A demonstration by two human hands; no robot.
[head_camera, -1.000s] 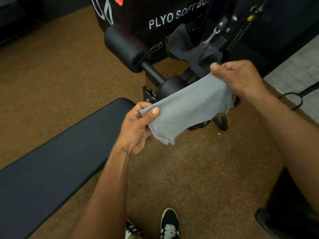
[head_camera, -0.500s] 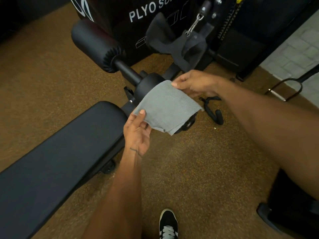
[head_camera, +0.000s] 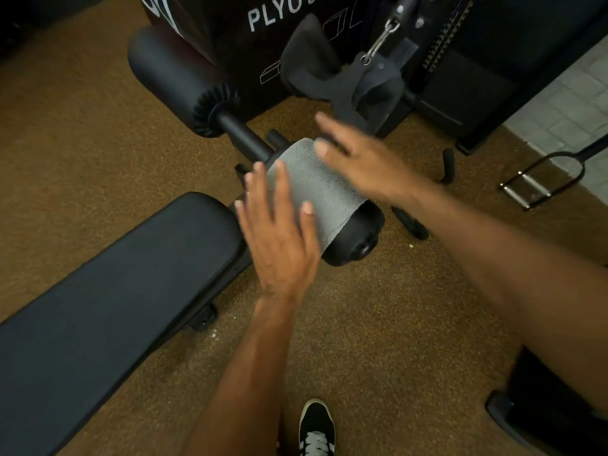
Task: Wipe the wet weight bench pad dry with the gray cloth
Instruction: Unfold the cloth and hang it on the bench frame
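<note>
The gray cloth lies draped over the near black foam roller at the end of the bench. The long black bench pad runs from that roller down to the lower left. My left hand hovers flat with fingers spread at the cloth's left edge, thumb tip over the fabric. My right hand is open, fingers spread, over the cloth's far right corner. Neither hand grips the cloth. No water shows on the pad.
A second foam roller sits farther back on the same bar. Behind stand a black plyo soft box, a dark strap on a carabiner and a cable machine. A metal handle lies at right. My shoe rests on brown flooring.
The cloth, held stretched between both hands before, now rests over the foam roller. Both hands have let go and spread open. The view has moved closer to the bench end.
</note>
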